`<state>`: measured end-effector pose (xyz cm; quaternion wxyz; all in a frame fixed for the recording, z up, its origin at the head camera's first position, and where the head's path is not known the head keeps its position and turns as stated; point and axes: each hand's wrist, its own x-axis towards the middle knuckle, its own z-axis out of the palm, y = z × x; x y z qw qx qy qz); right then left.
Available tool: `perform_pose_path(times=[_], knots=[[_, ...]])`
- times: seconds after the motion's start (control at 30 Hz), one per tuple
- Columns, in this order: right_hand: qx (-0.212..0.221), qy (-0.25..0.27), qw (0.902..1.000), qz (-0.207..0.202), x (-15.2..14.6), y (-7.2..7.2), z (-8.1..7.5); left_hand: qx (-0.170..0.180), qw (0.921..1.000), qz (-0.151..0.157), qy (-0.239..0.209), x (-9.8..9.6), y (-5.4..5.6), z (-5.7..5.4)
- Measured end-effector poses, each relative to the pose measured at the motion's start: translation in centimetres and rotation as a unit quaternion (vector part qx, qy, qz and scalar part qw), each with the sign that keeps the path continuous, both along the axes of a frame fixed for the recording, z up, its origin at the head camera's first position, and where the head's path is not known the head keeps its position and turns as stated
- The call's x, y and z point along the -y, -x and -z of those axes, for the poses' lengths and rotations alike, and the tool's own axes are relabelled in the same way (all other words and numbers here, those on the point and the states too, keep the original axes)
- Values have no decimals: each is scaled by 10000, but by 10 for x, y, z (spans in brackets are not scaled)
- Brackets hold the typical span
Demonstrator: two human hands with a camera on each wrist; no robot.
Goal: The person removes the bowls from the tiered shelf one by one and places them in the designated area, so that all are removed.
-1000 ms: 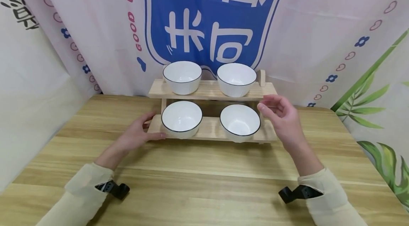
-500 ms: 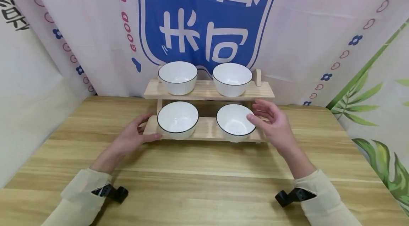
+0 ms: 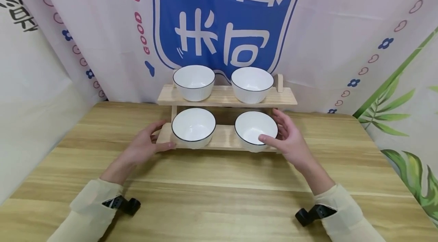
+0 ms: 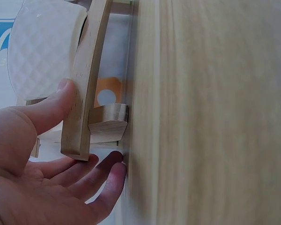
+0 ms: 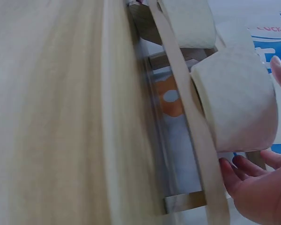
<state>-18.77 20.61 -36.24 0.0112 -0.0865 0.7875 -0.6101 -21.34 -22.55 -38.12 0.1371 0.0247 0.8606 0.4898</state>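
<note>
A two-tier wooden shelf [image 3: 226, 135] holds white bowls with dark rims. My left hand [image 3: 145, 143] grips the left end of the lower board, thumb along its front edge; in the left wrist view the fingers [image 4: 100, 176] reach below the board. Beside that hand sits the lower left bowl [image 3: 194, 126]. My right hand [image 3: 291, 143] is around the lower right bowl [image 3: 254, 128], its thumb reaching over the front rim and its fingers along the right side. In the right wrist view the fingertips [image 5: 239, 166] lie close against the bowl's wall. The bowl stands on the lower board.
An upper left bowl [image 3: 194, 92] and an upper right bowl [image 3: 252, 95] stand on the top board [image 3: 224, 99]. The shelf is on a wood-grain table [image 3: 212, 196], close to a printed curtain [image 3: 342, 44] behind it.
My right hand has moved left and in from beside the shelf's right end to the lower right bowl, thumb coming over its rim. My left hand stays at the lower board.
</note>
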Motion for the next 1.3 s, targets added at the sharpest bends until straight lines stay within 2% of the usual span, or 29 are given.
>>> perform_pose_path(times=[0.43,0.57,0.9,1.3], knots=[[-246,-306,9982,-444,5,3,8,23,10000,-33,0,1,-3,-2],[-257,-548,9976,-352,6,2,8,46,10000,-68,32,1,-2,-2],[-142,-674,9976,-78,10,-2,8,26,10000,-6,49,-1,0,-3],[-198,-977,9946,269,17,-3,9,15,10000,7,92,0,-1,-3]])
